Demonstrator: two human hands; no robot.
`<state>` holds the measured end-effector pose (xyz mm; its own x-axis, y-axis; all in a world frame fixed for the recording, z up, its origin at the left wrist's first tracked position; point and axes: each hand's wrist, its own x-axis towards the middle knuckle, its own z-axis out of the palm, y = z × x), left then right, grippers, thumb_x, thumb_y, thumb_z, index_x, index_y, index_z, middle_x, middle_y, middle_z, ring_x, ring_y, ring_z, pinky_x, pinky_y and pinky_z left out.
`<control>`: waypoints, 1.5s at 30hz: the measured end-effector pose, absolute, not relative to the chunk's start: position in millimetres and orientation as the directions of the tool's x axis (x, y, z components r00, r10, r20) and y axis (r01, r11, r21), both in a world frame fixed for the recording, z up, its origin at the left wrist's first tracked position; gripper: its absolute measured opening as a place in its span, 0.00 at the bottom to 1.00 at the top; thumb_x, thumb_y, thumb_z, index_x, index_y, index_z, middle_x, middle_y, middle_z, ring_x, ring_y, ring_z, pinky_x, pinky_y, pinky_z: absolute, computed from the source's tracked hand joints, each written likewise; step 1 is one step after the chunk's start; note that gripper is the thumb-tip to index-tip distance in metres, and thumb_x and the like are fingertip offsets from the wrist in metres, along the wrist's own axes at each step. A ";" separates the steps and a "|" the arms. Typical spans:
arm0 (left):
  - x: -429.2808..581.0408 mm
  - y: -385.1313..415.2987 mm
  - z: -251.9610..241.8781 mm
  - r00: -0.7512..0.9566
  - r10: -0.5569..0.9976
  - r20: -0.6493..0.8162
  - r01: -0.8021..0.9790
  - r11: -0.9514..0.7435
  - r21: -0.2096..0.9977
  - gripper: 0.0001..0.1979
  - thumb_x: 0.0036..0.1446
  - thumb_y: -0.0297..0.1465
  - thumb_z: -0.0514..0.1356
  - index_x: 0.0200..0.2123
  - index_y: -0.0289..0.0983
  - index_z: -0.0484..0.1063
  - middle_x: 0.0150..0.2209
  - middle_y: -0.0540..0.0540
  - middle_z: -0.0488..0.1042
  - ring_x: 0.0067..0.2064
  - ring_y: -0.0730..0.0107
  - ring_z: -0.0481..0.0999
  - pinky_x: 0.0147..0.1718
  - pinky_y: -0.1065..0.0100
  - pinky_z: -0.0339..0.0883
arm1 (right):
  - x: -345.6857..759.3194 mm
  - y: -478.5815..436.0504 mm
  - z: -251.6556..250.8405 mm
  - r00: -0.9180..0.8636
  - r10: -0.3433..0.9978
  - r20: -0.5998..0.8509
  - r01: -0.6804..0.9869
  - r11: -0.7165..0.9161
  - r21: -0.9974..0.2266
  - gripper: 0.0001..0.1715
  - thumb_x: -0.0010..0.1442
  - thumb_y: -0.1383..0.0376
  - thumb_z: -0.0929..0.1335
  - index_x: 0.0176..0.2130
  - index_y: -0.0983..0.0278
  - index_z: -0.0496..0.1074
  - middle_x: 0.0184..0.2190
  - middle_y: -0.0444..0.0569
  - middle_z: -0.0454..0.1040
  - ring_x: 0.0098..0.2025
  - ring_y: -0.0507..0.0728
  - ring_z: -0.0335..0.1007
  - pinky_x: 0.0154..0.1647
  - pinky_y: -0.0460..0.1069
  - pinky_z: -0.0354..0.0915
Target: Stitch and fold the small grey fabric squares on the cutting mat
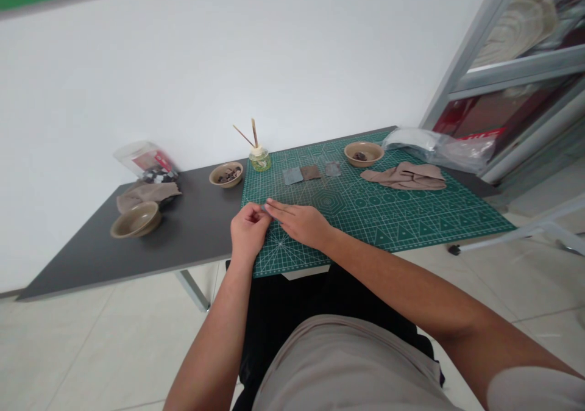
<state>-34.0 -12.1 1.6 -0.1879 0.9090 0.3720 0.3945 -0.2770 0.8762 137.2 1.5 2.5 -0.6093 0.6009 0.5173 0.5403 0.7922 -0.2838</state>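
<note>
Left hand [249, 231] curled, fingers pressed together, tips at a small grey-blue scrap [267, 211]; scrap too small to identify, pinch or no pinch unclear. Right hand [297, 223] flat, fingers extended, not gripping, tips just beside that scrap, over the near part of a green cutting mat [388, 228]. Straight ahead of both hands, on the mat: grey square [292, 175], brown square [311, 172], clear square [333, 168]. Ahead and right of the hands: tan bowl [363, 153] with dark pieces, folded beige fabric [404, 176], plastic bag [434, 149]. Ahead and left of the hands: glass bottle [259, 160] with two sticks, second tan bowl [226, 174]. Farther left, on dark grey tabletop [183, 228]: third bowl [136, 219], crumpled beige fabric [146, 194], clear tub [144, 160].
</note>
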 end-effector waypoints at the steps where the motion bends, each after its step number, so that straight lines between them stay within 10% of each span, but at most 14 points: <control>1: -33.8 -12.2 1.8 -0.186 0.905 0.382 0.390 -0.289 0.874 0.08 0.50 0.30 0.62 0.23 0.39 0.66 0.20 0.56 0.65 0.22 0.77 0.62 0.24 0.72 0.57 | 137.2 1.8 2.4 -0.608 0.603 0.517 0.537 0.792 -0.292 0.29 0.66 0.72 0.61 0.64 0.63 0.65 0.65 0.53 0.64 0.61 0.58 0.70 0.58 0.54 0.71; 25: -29.4 -10.3 4.2 -0.142 0.924 0.356 0.111 -0.342 0.933 0.14 0.52 0.35 0.65 0.41 0.40 0.69 0.27 0.52 0.76 0.29 0.68 0.79 0.36 0.64 0.75 | 138.3 7.5 0.0 -0.444 0.714 0.542 0.579 0.690 -0.434 0.27 0.65 0.70 0.63 0.63 0.63 0.67 0.59 0.50 0.73 0.57 0.55 0.73 0.58 0.50 0.70; 45: -31.7 -12.2 1.7 -0.141 0.918 0.371 0.256 -0.329 0.909 0.09 0.54 0.35 0.65 0.29 0.39 0.68 0.23 0.53 0.72 0.25 0.73 0.72 0.29 0.70 0.66 | 136.0 1.8 2.5 -0.539 0.672 0.508 0.595 0.731 -0.334 0.29 0.65 0.72 0.63 0.64 0.65 0.64 0.63 0.53 0.67 0.60 0.58 0.71 0.57 0.54 0.72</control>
